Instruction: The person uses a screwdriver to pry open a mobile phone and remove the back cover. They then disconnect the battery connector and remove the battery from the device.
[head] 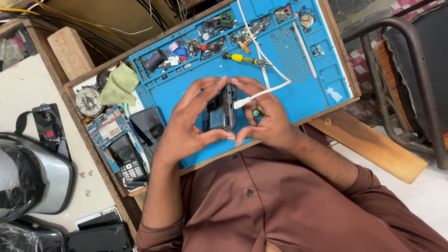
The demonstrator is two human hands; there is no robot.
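Both my hands hold a small opened mobile phone (218, 113) upright above a blue work mat (298, 88). My left hand (189, 123) grips its left side, thumb below and fingers over the top. My right hand (261, 116) grips the right side. A white cable (261, 91) runs from the phone's right edge up across the mat. A small green-tipped thing (255, 113) shows between my right fingers.
On the mat lie a yellow-handled screwdriver (239, 58), a white spudger (304, 48) and several small parts. To the left are a green cloth (119, 84), a dark phone (148, 125), circuit boards (108, 128) and a keypad phone (127, 158). A helmet (32, 172) sits at far left.
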